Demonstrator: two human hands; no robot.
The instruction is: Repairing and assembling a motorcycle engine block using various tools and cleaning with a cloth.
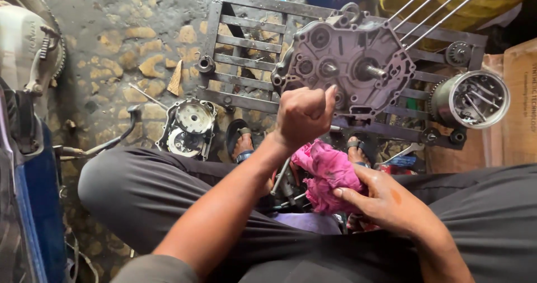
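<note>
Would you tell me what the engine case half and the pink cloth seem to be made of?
Engine case half: probably cast aluminium, judging by its dull grey matte surface and moulded ribs. Pink cloth: soft woven fabric, crumpled in folds under the right hand.

Right hand (386, 202) grips pink rag (327, 174); left hand (303, 115) fisted near crankcase (347, 65)

Rag (327, 174): pink, at 6 o'clock. Engine case (349, 65): grey. Rack (246, 42): dull grey. Trousers (151, 193): dark grey.

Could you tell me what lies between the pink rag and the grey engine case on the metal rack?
In the head view, the closed left hand sits between the pink rag and the engine case.
</note>
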